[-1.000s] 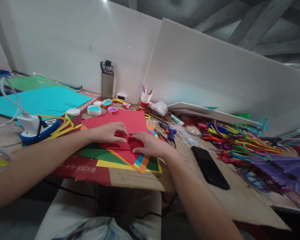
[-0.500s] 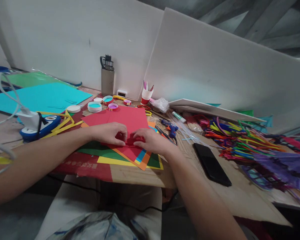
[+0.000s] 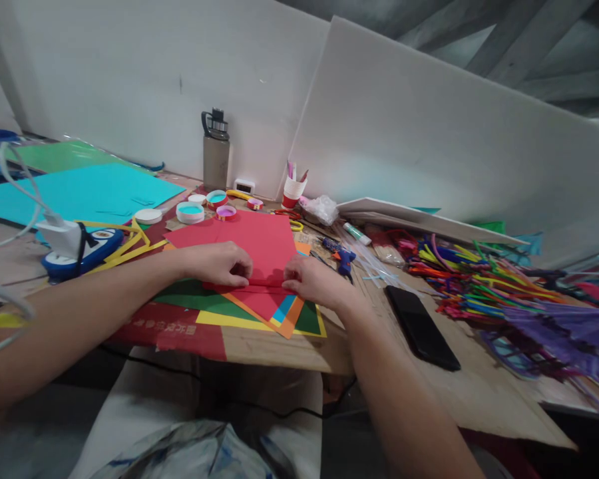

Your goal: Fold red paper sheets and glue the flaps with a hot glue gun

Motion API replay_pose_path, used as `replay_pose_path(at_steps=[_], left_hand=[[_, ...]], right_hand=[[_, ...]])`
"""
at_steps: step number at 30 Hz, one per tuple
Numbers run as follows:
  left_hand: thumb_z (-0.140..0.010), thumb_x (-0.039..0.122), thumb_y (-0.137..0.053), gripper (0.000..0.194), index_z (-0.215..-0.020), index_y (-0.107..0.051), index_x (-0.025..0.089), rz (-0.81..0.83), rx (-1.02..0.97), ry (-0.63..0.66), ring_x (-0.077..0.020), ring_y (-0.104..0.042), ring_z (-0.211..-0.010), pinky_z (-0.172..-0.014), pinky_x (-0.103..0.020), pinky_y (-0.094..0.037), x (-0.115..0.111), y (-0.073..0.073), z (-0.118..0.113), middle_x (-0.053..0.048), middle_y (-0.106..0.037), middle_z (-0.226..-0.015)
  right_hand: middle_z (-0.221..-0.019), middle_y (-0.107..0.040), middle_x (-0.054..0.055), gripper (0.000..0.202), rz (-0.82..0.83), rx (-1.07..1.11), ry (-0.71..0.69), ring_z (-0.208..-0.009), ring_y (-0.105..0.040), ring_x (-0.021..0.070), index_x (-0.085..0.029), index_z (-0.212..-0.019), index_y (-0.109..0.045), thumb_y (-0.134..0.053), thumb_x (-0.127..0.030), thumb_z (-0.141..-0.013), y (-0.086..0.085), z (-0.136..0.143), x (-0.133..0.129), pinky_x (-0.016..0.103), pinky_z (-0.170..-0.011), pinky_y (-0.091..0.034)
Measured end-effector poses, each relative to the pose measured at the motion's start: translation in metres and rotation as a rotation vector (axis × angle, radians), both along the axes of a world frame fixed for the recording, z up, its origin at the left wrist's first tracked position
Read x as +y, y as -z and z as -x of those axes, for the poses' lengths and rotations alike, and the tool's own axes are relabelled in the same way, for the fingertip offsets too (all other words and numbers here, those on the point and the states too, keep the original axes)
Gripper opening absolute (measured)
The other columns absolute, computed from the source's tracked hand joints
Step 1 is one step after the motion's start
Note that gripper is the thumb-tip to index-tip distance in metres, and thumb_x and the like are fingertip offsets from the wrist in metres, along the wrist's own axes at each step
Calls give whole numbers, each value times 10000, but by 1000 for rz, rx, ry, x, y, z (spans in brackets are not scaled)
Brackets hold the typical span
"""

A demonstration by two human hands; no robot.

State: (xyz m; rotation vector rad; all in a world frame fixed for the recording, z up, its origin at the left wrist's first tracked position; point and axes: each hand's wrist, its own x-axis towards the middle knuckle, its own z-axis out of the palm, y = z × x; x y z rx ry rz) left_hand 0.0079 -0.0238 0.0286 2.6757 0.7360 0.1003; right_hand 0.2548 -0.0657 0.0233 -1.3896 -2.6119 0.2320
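Note:
A sheet of red paper point(image 3: 264, 243) lies in front of me, with a narrow fold along its near edge. My left hand point(image 3: 222, 264) is closed at the left part of that fold, thumb and fingertips on the paper. At the fold's right end, my right hand point(image 3: 310, 279) pinches the edge between thumb and curled fingers. Beneath lie more sheets: green paper point(image 3: 182, 296), orange paper point(image 3: 293, 319) and yellow paper point(image 3: 232, 322), with a strip of blue showing. The hidden fingertips of my left hand cannot be made out fully.
Behind the paper stand a water bottle point(image 3: 215, 156), small tubs point(image 3: 190, 213) and a cup of pens point(image 3: 293, 191). To the right are a glue gun point(image 3: 346, 259), a black phone point(image 3: 422, 326) and colourful pipe cleaners point(image 3: 479, 279). A blue power strip point(image 3: 82, 256) sits left.
My right hand has slid right along the fold, away from my left hand, and its fingers have drawn together. My left hand has barely moved.

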Motion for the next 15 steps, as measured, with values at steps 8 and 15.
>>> replay_pose_path(at_steps=[8,15], left_hand=[[-793,305,-541,192,-807,-677,170,35,-56,-60,-115,-568,-646,-595,-210,-387,6,4,-3,-15,-669,-751],[-777,359,-569,210,-796,-675,179,112,-77,-129,-125,-600,-693,-621,-205,-405,7,6,-1,0,-689,-777]], right_hand=[[-788,-671,24,107,45,132,172,-686,-570,133,-185,-804,-665,-595,-266,-796,-5,-15,5,223,-607,-380],[-935,-689,142,340,-170,174,941,-876,-623,227,-138,-917,-671,-470,-407,-868,2,-75,17,288,-708,-418]])
